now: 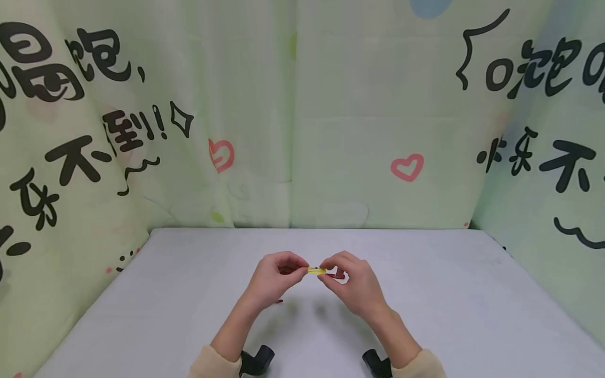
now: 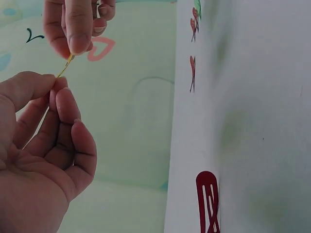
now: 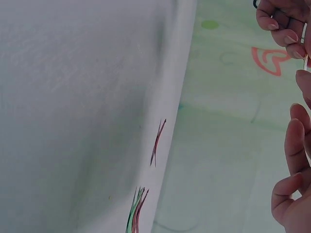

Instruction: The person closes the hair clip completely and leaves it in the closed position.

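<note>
A yellow snap hair clip (image 1: pixel 315 270) is stretched between the fingertips of both hands above the table. My left hand (image 1: pixel 279 275) pinches one end between thumb and fingertips. The other end is pinched by my right hand (image 1: pixel 354 281). Seen from the left wrist, the thin yellow clip (image 2: pixel 64 66) bridges the two hands. Below them, a dark red snap hair clip (image 2: pixel 208 196) lies on the table, and a smaller-looking red clip (image 2: pixel 193 73) lies farther off. Green and red clips (image 3: pixel 133 213) lie close together in the right wrist view, at the bottom.
The white table (image 1: pixel 165 310) reaches back to a pale green curtain (image 1: pixel 340 131) with black writing and red hearts. More curtain hangs along both sides. Black wrist mounts (image 1: pixel 257 361) show by the beige sleeves (image 1: pixel 215 365).
</note>
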The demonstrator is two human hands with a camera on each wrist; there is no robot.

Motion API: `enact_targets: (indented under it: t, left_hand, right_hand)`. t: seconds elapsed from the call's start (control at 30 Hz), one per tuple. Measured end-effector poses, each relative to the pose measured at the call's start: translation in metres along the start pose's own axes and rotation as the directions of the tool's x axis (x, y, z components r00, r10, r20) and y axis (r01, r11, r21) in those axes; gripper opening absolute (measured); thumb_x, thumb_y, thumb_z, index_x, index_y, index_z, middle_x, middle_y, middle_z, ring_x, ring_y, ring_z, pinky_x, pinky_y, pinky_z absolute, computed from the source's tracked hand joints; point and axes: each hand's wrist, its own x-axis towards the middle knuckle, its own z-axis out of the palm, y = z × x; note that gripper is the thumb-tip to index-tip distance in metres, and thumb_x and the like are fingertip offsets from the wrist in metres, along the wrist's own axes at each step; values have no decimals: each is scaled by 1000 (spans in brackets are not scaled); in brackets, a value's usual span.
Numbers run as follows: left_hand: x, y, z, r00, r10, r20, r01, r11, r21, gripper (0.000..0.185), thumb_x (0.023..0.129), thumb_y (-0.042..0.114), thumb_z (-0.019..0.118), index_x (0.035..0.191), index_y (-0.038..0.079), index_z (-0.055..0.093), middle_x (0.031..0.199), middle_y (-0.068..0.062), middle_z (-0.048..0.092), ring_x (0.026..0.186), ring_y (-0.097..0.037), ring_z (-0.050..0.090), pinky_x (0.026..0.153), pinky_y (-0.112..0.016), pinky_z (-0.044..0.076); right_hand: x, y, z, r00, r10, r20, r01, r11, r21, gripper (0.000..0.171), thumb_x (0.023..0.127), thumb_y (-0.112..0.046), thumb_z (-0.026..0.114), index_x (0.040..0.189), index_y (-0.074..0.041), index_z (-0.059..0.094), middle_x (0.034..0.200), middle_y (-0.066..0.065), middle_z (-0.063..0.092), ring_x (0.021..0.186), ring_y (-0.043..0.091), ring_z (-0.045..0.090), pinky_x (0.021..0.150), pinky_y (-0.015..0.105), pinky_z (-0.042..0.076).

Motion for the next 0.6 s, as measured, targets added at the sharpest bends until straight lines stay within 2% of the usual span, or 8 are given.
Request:
enact_targets:
  t: [0.1, 0.2, 0.4, 0.6]
  left_hand:
    - [-1, -1, -7, 999, -2, 37, 1, 999, 34, 7, 94, 13, 73, 100, 9, 74, 91, 0, 71, 82, -19, 65, 69, -35, 53]
    - [-2, -4, -15, 997, 8, 70, -14, 997, 78, 9, 94, 15, 73, 102, 10, 74, 92, 2, 71, 84, -18, 65, 74, -36, 54]
    - [-5, -11, -29, 995, 18, 101, -32, 990, 134, 11, 94, 13, 72, 104, 10, 74, 92, 5, 70, 87, -16, 66, 81, -35, 53]
    - [-8, -20, -41, 995, -5, 98, -14, 981, 194, 10, 94, 14, 72, 104, 12, 74, 92, 7, 70, 87, -15, 65, 82, -35, 53]
  right_hand:
    - [0, -1, 3, 999, 28, 19, -28, 999, 18, 26, 74, 2, 87, 91, -12, 73, 85, -7, 67, 66, 19, 56, 57, 33, 49]
    - [-1, -2, 5, 994, 98, 55, -100, 994, 38, 25, 76, 0, 87, 92, -14, 73, 88, -9, 66, 73, 21, 60, 64, 37, 52]
    - [-7, -2, 8, 963, 239, 121, -247, 967, 61, 25, 78, -3, 86, 92, -19, 74, 91, -10, 67, 83, 28, 63, 74, 42, 54]
    - [-11, 5, 7, 949, 280, 147, -286, 958, 20, 25, 78, -4, 87, 91, -21, 74, 92, -8, 67, 84, 26, 62, 74, 38, 52]
